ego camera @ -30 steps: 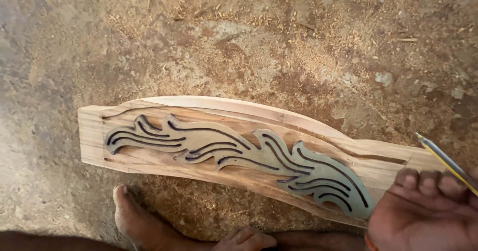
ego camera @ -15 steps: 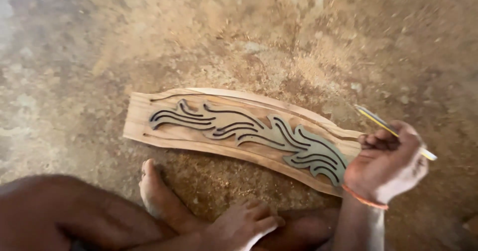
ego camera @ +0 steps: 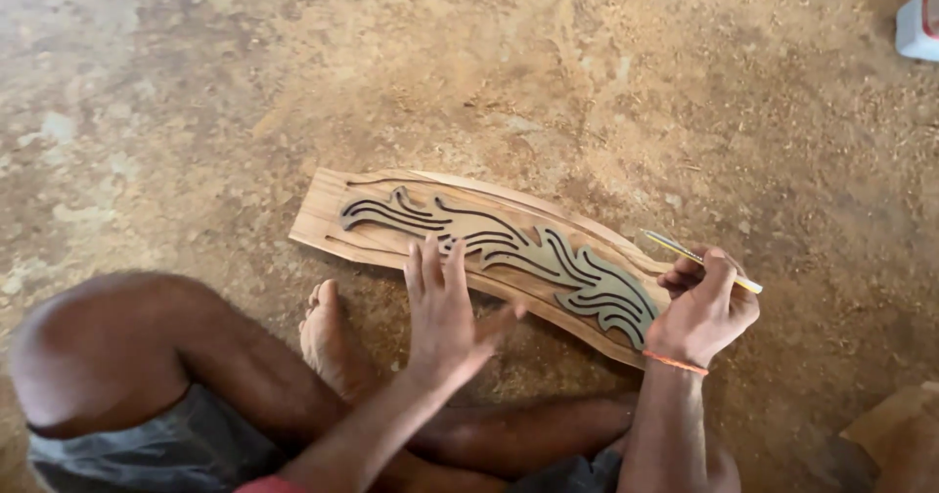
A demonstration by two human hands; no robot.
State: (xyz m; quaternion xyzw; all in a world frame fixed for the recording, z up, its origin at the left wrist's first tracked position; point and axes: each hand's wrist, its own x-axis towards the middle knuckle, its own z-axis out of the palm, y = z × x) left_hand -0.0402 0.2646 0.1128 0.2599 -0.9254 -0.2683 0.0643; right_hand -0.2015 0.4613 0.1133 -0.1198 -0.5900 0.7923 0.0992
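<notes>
A curved wooden board lies on the sawdust-covered floor. On top of it rests a grey wavy cut-out stencil. My left hand is flat and open, its fingertips on the board's near edge just below the stencil. My right hand sits at the board's right end, closed around a yellow pencil whose tip points left toward the stencil. An orange band circles my right wrist.
My bare foot and crossed legs lie just in front of the board. A white container stands at the top right edge. Another piece of wood shows at the bottom right. Sawdust covers the concrete floor.
The view has pulled back and the board now sits mid-frame. My left hand came up from below onto the board's near edge. My right hand stays at the right end with the pencil.
</notes>
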